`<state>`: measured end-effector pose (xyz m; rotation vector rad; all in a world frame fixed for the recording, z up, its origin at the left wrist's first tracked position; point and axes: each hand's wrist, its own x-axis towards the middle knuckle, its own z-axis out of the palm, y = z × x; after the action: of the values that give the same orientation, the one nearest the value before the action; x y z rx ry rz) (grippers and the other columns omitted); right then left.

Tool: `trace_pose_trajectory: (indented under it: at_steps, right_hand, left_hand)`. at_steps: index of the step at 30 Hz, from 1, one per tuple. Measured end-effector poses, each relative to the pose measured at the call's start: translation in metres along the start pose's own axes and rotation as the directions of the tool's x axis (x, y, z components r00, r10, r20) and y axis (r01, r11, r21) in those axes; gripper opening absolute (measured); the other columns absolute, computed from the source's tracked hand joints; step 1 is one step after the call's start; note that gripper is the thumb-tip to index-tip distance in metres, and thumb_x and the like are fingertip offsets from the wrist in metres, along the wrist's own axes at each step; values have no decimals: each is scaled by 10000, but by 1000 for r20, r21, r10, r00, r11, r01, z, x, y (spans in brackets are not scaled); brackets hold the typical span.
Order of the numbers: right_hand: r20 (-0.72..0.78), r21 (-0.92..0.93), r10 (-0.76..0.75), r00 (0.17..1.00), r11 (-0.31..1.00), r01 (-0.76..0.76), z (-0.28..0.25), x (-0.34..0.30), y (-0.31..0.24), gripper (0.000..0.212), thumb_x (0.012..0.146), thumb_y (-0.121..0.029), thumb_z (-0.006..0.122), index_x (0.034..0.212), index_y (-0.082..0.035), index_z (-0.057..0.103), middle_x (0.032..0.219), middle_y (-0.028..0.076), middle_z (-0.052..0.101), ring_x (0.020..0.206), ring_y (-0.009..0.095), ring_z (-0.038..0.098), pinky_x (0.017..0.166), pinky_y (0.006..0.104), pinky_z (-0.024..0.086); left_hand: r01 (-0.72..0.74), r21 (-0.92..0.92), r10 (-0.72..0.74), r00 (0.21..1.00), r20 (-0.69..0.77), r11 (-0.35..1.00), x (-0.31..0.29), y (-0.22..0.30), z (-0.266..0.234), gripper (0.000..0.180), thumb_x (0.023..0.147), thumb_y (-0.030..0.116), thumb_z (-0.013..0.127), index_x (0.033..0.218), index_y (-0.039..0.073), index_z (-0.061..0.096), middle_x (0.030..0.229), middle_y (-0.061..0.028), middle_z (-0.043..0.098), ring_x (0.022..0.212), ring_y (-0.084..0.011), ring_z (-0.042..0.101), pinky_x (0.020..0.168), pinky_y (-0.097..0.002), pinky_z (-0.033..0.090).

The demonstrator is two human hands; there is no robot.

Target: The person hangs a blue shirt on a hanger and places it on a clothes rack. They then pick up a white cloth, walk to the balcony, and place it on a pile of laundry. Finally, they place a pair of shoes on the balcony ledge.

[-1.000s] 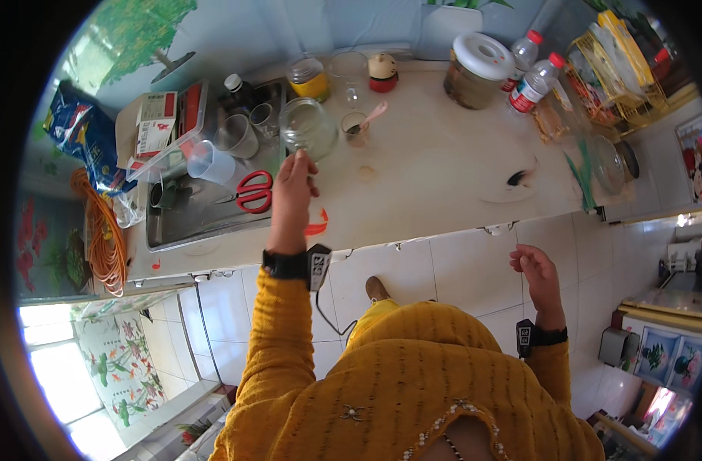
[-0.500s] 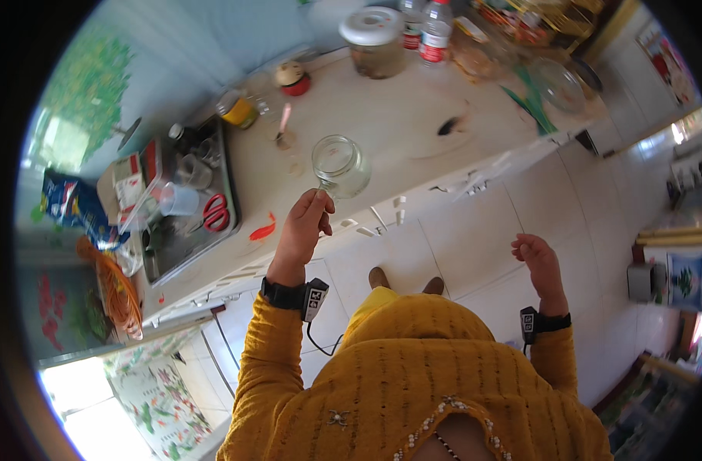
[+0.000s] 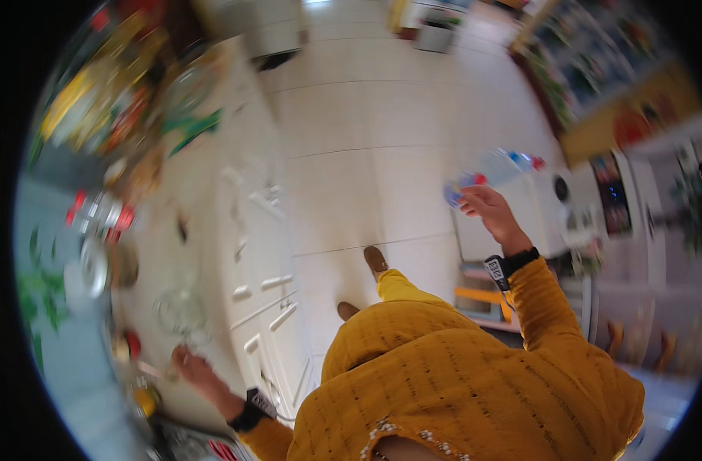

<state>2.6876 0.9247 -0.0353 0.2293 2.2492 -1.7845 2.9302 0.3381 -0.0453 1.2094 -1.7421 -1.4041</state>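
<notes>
My left hand (image 3: 203, 376) is over the counter, its fingers closed at the handle of a clear glass mug (image 3: 180, 311); both are blurred. My right hand (image 3: 491, 211) is raised on the far side of the aisle, fingers partly extended and apart. Just beyond its fingertips is a bluish clear plastic bottle (image 3: 452, 190) with a red cap. A second clear bottle (image 3: 501, 164) with blue and red parts lies or stands behind it. Whether my right fingertips touch the nearer bottle is hard to see.
The white counter (image 3: 213, 223) runs along the left, holding red-labelled bottles (image 3: 99, 213), a white-lidded jar (image 3: 95, 266) and green scissors-like blades (image 3: 196, 131). At right are a white appliance (image 3: 512, 207) and a dark panel (image 3: 614, 192). Pale floor tiles (image 3: 343, 184) lie between.
My view and body have turned right, so the counter now lies along the left. My right hand has come up to the bottles. My left hand stays at the mug.
</notes>
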Motion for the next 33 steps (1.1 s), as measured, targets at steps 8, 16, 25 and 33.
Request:
trace_pose_trajectory:
  at_steps: [8, 16, 25, 33]
  right_hand:
    - [-518, 185, 214, 828, 973, -135, -111, -129, 80, 307, 983, -219, 574, 1201, -6, 610, 1025, 61, 669, 904, 145, 643, 784, 288, 527]
    - [-807, 427, 308, 504, 893, 139, -230, -185, 155, 319, 990, -211, 598, 1261, -54, 540, 1117, 13, 627, 987, 107, 579, 801, 271, 496]
    - [-742, 557, 389, 547, 811, 179, -360, -135, 205, 426, 946, -249, 634, 1323, -87, 518, 1270, 69, 563, 1189, 199, 497, 863, 389, 468]
    - [-603, 737, 533, 594, 658, 158, -394, -80, 229, 239, 936, -297, 660, 879, -104, 530, 979, 62, 524, 966, 268, 521, 826, 509, 535]
  left_hand:
    - [-433, -109, 442, 894, 79, 895, -4, 75, 63, 183, 990, 175, 553, 1097, 37, 602, 845, 28, 512, 620, -65, 362, 567, -223, 306]
    - [-374, -205, 426, 764, 486, 905, -84, 100, 180, 156, 996, 141, 554, 1111, 40, 585, 853, 12, 536, 601, -39, 367, 552, -196, 303]
    - [-306, -184, 349, 668, 658, 934, -177, 109, 259, 157, 999, 95, 535, 1141, 44, 580, 976, -19, 604, 598, -22, 404, 531, -175, 327]
    - [-297, -85, 284, 735, 615, 951, -220, 107, 247, 164, 995, 110, 541, 1138, 39, 579, 956, -16, 596, 608, -28, 425, 541, -181, 343]
